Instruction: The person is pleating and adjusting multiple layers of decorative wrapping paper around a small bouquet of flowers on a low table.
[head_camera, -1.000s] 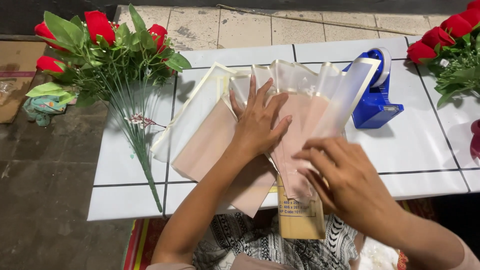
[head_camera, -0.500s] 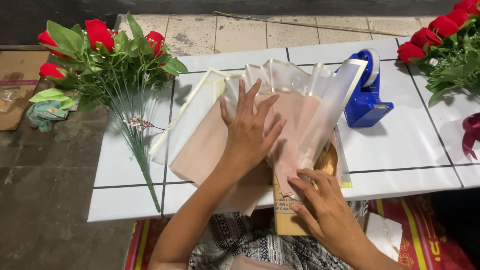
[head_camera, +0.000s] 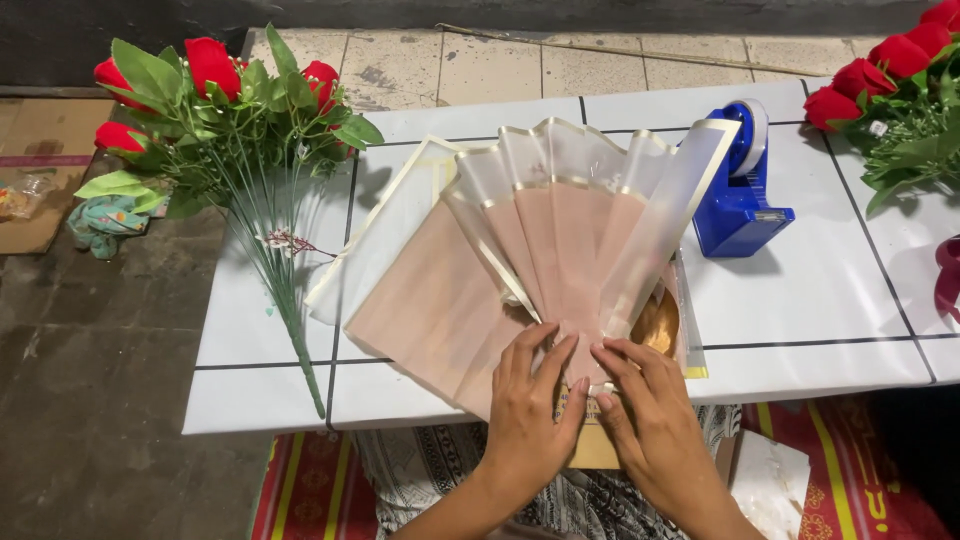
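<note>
A fan of translucent wrapping sheets (head_camera: 560, 230), pinkish with gold edges, lies spread on the white tiled table (head_camera: 820, 300). My left hand (head_camera: 530, 400) and my right hand (head_camera: 640, 400) press side by side on the fan's narrow bottom end at the table's front edge, fingers pinching the gathered sheets. A brown paper piece (head_camera: 595, 445) sticks out beneath the hands. A gold disc (head_camera: 660, 322) shows under the right side of the fan.
A bunch of red artificial roses (head_camera: 230, 110) with long green stems lies at the table's left. More red roses (head_camera: 900, 80) lie at the far right. A blue tape dispenser (head_camera: 740, 200) stands right of the fan. A dark red ribbon (head_camera: 948, 280) is at the right edge.
My left hand slid down from the middle of the sheets to the fan's bottom end. My right hand came up to meet it. The sheets now spread in a neat fan.
</note>
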